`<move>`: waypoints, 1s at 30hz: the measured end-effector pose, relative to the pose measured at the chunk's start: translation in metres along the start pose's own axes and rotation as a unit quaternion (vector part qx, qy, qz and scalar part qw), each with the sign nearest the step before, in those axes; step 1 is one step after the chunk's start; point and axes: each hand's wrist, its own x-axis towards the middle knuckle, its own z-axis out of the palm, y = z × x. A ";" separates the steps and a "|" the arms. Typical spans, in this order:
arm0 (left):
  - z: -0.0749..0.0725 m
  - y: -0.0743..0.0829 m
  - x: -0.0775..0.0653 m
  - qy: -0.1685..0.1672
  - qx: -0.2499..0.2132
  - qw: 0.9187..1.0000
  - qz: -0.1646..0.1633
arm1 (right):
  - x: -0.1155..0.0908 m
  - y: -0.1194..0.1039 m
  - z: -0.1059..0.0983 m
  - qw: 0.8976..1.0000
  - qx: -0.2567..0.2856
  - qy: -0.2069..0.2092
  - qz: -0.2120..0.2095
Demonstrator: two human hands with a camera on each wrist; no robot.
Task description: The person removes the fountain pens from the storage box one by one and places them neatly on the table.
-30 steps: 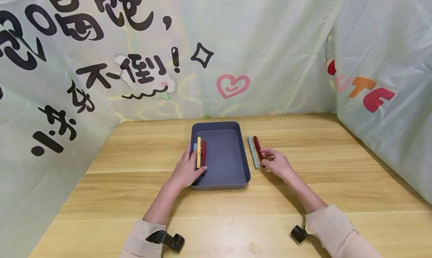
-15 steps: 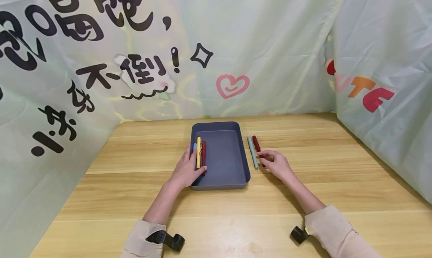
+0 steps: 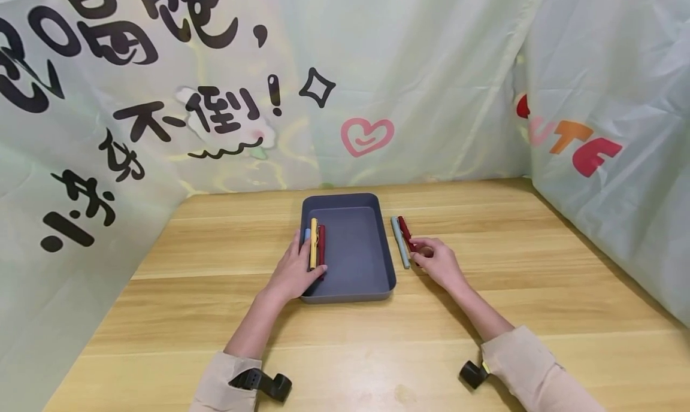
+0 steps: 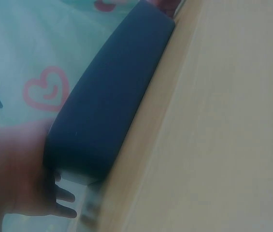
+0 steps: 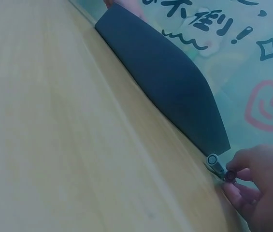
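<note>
A dark grey-blue rectangular tray lies on the table. My left hand grips its left wall near the front corner, thumb over the inside and fingers along the outside. Inside, along that wall, lie a yellow pen, a red pen and a blue pen, partly covered by the hand. To the tray's right, my right hand pinches a dark red pen between thumb and fingers. Touching or nearly touching it is a light blue pen. Both pen ends show in the right wrist view.
The wooden table reaches back to a pale printed curtain, which also hangs along both sides. Black wrist cameras sit low over the table at both cuffs.
The head view has shifted slightly. The dark red pen has moved a little left, closer to the light blue pen, with my right fingers on it. My left hand stays on the tray.
</note>
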 end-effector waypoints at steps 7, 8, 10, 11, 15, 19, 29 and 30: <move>0.001 -0.001 0.001 0.002 0.003 1.000 0.004 | -0.001 0.001 0.001 1.000 -0.022 0.009 -0.012; 0.001 -0.001 0.001 0.002 0.003 1.000 0.003 | -0.001 0.001 0.001 1.000 -0.024 0.009 -0.013; 0.001 -0.001 0.001 0.000 0.003 1.000 0.003 | -0.001 0.001 0.001 0.999 -0.028 0.009 -0.016; 0.001 -0.001 0.000 0.001 0.003 1.000 0.003 | -0.001 0.001 0.001 0.999 -0.030 0.010 -0.017; 0.001 0.000 0.001 0.002 0.004 1.000 0.004 | 0.000 0.002 0.001 0.999 -0.037 0.012 -0.022; 0.001 0.001 0.001 0.002 0.005 1.000 0.005 | -0.001 0.003 0.001 0.999 -0.040 0.013 -0.026; 0.000 0.000 0.000 0.001 0.003 1.000 0.003 | 0.000 0.004 0.002 0.999 -0.045 0.008 -0.021; 0.001 0.000 0.000 0.000 0.003 1.000 0.002 | 0.000 0.004 0.002 0.999 -0.045 0.009 -0.020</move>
